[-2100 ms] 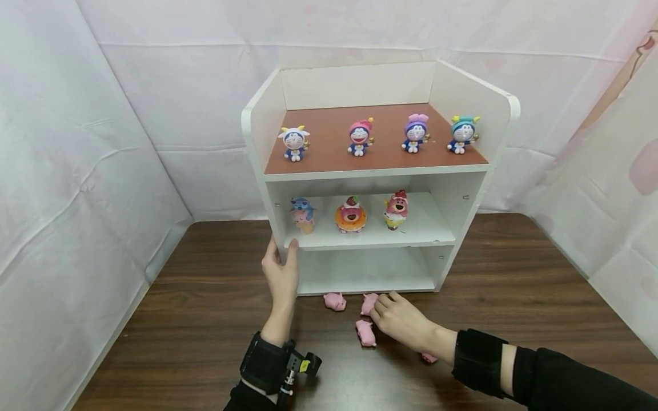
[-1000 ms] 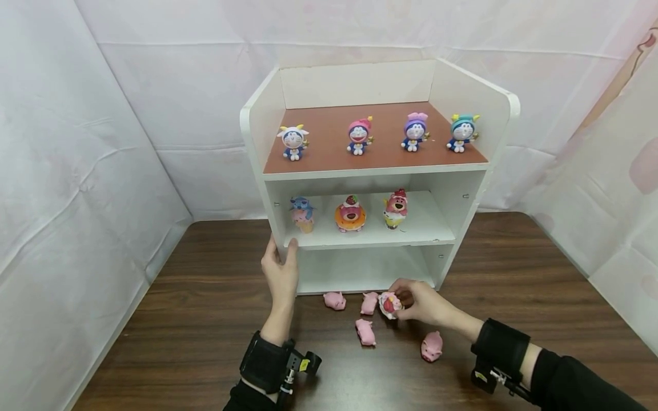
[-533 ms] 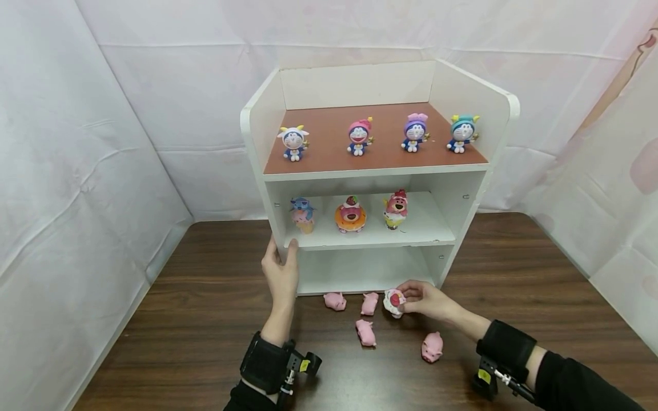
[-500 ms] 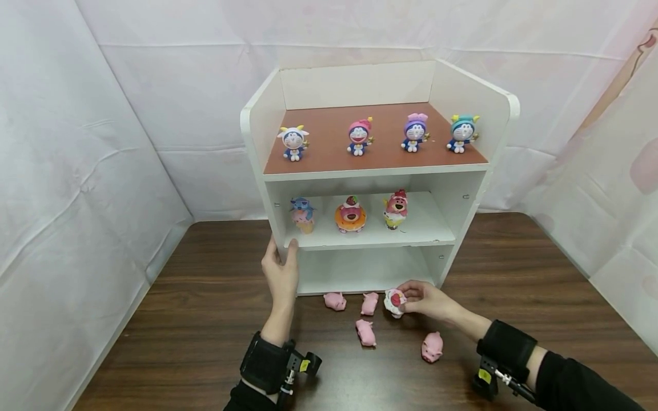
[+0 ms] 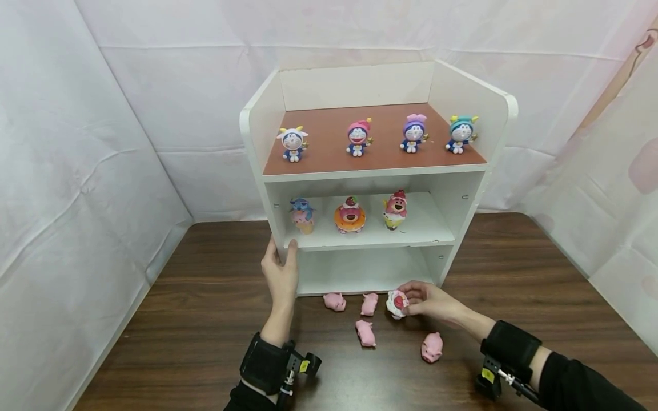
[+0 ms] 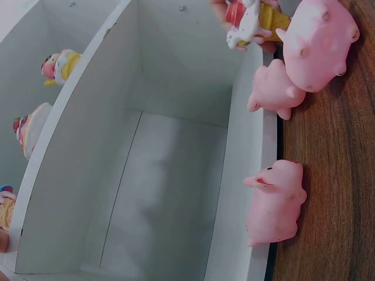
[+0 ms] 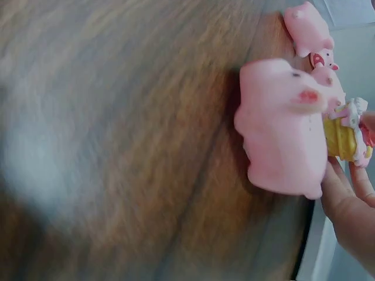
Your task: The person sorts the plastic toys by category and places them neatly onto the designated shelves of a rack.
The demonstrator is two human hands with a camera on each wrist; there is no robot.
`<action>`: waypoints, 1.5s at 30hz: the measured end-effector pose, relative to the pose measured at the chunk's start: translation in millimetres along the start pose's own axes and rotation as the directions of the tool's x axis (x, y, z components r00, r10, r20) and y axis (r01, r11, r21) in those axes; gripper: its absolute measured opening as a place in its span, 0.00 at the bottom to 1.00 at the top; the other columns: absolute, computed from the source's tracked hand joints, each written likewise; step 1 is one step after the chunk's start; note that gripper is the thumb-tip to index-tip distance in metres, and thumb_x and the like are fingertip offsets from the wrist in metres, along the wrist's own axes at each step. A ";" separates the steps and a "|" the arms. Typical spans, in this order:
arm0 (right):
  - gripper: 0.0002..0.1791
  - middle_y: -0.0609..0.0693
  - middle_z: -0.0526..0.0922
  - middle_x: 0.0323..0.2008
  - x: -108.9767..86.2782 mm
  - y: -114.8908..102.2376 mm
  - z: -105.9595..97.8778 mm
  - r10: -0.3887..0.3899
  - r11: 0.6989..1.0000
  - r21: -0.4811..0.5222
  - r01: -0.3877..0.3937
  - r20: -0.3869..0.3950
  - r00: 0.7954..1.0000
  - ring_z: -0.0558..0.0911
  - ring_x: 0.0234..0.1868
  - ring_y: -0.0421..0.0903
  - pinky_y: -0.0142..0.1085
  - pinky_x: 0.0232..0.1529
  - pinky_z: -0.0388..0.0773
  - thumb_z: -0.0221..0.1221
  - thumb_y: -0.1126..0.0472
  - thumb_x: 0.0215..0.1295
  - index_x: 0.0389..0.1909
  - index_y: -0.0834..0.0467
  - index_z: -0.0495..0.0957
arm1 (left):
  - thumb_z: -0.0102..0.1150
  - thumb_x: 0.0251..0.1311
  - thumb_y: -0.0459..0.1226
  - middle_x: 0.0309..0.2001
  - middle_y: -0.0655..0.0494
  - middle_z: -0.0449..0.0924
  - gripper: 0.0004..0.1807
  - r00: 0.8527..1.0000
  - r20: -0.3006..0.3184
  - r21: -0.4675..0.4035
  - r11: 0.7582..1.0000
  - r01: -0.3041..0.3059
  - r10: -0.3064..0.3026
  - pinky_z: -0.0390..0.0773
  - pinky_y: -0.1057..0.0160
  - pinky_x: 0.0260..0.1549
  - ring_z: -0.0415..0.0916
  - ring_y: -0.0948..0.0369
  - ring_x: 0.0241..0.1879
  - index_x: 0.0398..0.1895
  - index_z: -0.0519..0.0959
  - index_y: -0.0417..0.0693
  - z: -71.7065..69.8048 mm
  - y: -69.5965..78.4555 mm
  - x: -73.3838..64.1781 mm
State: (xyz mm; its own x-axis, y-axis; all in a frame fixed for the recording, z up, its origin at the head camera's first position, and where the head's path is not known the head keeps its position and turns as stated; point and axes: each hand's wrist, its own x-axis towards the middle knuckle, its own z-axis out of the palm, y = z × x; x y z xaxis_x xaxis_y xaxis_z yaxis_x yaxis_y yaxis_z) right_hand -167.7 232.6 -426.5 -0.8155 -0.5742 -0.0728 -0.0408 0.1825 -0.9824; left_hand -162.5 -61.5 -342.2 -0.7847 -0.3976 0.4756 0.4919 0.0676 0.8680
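My right hand (image 5: 434,302) pinches a small cupcake-like figurine (image 5: 395,304) just in front of the white shelf's bottom edge. In the right wrist view the figurine (image 7: 341,140) shows a yellow base, white frosting and some red. My left hand (image 5: 281,279) grips the left side panel of the white shelf (image 5: 360,169), thumb at the front edge and fingers round the outer side. Pink toy pigs lie on the table nearby: one pig (image 5: 334,301) and another pig (image 5: 369,304) by the shelf, a third pig (image 5: 365,333) closer in.
One more pink pig (image 5: 432,347) lies below my right forearm. Several blue cat figurines stand on the brown top shelf (image 5: 329,160). An ice-cream-cone figurine (image 5: 302,216), a donut bear (image 5: 350,214) and a red-hatted bear (image 5: 395,210) occupy the middle shelf.
My right hand has moved from beside the middle pigs slightly rightward, with the cupcake-like figurine coming into sight in its fingers and turning a little. The left hand stays on the shelf panel.
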 end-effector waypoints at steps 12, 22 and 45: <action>0.31 0.55 0.74 0.48 0.5 -34.4 6.2 -0.258 0.615 -0.740 0.274 0.140 0.956 0.73 0.49 0.51 0.44 0.47 0.72 0.66 0.68 0.41 0.51 0.65 0.68 | 0.48 0.55 0.23 0.55 0.34 0.66 0.22 1.000 -0.004 -0.002 1.000 0.006 -0.006 0.63 0.52 0.54 0.63 0.47 0.56 0.56 0.64 0.27 -0.5 -0.6 -0.4; 0.29 0.56 0.71 0.53 5.1 -48.7 8.2 -0.245 0.325 -0.861 0.391 0.323 0.914 0.70 0.54 0.50 0.42 0.48 0.72 0.66 0.73 0.39 0.49 0.58 0.73 | 0.48 0.55 0.23 0.55 0.34 0.65 0.22 1.000 -0.004 -0.002 1.000 -0.001 0.001 0.62 0.53 0.55 0.62 0.48 0.57 0.56 0.63 0.27 0.2 0.7 -0.6; 0.16 0.47 0.71 0.26 1.7 -35.5 25.9 -0.339 0.346 -0.918 0.195 0.072 0.938 0.71 0.26 0.37 0.28 0.25 0.73 0.69 0.63 0.39 0.31 0.61 0.76 | 0.47 0.55 0.22 0.55 0.34 0.65 0.22 1.000 0.001 -0.017 1.000 -0.006 0.006 0.62 0.53 0.55 0.62 0.47 0.57 0.56 0.63 0.26 -0.4 -2.0 0.1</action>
State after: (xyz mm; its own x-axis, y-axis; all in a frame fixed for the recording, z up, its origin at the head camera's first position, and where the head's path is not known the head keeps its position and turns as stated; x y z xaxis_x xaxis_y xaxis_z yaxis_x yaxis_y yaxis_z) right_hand -152.7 204.4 -396.2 -0.7099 -0.6577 0.2520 -0.7030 0.6836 -0.1962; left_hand -163.4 -62.0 -343.9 -0.7819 -0.3965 0.4811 0.5032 0.0543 0.8625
